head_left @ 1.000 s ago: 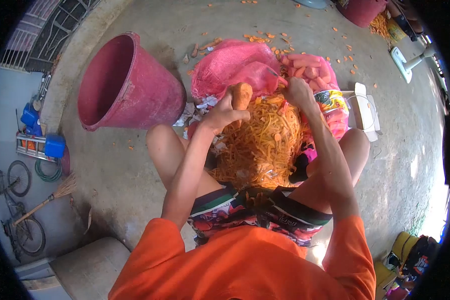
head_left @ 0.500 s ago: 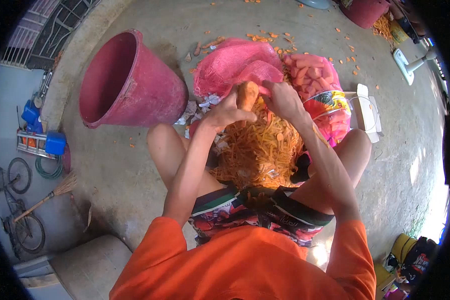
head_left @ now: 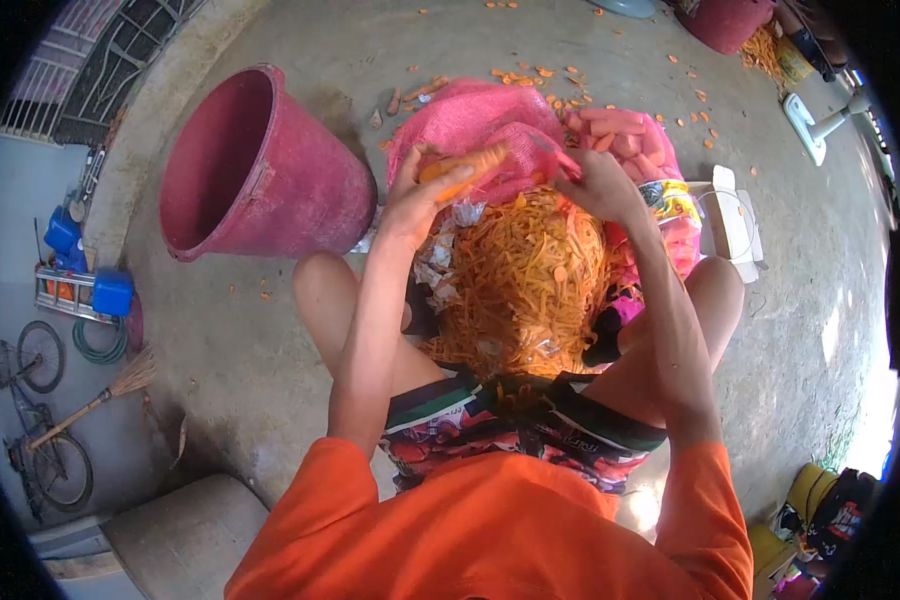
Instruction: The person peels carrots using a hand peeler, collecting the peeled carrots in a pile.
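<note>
My left hand [head_left: 416,200] grips a carrot [head_left: 468,168], which lies tilted with its far end pointing right, partly peeled to bright orange. My right hand [head_left: 602,186] is closed around a pink-handled peeler [head_left: 568,166], just right of the carrot and apart from it. Under both hands a large heap of orange peelings [head_left: 520,280] lies between my legs. Behind the carrot is a pink mesh sack [head_left: 480,108]. Peeled carrots [head_left: 625,138] fill another pink mesh bag [head_left: 682,240] at the right.
A big maroon tub [head_left: 320,180] lies tilted at the left. Carrot pieces [head_left: 520,77] are scattered on the concrete floor beyond the sack. A white box [head_left: 735,225] is right of the bag. A broom [head_left: 95,400] and bicycle [head_left: 45,430] stand far left.
My left hand has moved left and turned the carrot from upright to nearly sideways. My right hand has shifted slightly right, away from the carrot, with the peeler.
</note>
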The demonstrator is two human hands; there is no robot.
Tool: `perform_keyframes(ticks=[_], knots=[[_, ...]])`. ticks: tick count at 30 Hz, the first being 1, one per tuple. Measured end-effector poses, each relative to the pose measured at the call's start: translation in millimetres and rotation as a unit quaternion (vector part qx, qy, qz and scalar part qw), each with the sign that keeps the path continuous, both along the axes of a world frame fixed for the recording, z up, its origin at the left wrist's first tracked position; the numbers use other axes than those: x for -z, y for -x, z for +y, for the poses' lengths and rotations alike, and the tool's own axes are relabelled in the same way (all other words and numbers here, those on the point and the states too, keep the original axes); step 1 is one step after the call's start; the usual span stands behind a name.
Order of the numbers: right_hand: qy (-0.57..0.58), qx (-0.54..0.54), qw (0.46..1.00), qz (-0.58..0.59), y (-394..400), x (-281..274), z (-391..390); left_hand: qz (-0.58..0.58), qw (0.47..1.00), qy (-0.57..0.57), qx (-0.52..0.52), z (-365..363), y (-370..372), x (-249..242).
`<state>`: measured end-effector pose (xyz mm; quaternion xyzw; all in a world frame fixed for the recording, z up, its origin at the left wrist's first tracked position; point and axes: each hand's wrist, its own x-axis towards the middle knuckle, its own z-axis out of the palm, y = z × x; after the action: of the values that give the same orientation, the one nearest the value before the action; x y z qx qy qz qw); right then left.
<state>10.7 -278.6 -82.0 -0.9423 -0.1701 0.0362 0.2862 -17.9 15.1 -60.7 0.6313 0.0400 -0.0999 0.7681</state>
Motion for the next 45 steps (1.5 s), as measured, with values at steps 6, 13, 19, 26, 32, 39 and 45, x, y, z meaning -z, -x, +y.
perform_keyframes(ticks=[6, 13, 19, 26, 32, 39, 45], knots=[[-0.166, -0.112, 0.975, -0.096, 19, -20, 38, 0.113, 0.958, 0.265, 0.006, -21, 4, 3], [-0.135, -0.056, 0.983, -0.108, 25, -27, 50, 0.213, 0.895, 0.387, 0.058, -30, 8, 21], [-0.136, -0.059, 0.985, -0.093, 28, -31, 48, 0.172, 0.922, 0.346, 0.036, -31, 8, 26], [-0.073, -0.038, 0.996, -0.043, 7, 3, 39, 0.099, 0.98, 0.172, 0.005, -36, 5, 26], [0.023, 0.033, 0.999, 0.014, -15, 62, 5, 0.061, 0.963, 0.254, 0.068, -33, 9, 49], [-0.203, 0.095, 0.973, -0.055, -24, 18, -25, 0.095, 0.913, 0.391, 0.073, -11, 9, 21], [-0.424, -0.038, 0.899, -0.105, 14, -49, 28, 0.163, 0.865, 0.452, 0.142, -38, 16, 1]])
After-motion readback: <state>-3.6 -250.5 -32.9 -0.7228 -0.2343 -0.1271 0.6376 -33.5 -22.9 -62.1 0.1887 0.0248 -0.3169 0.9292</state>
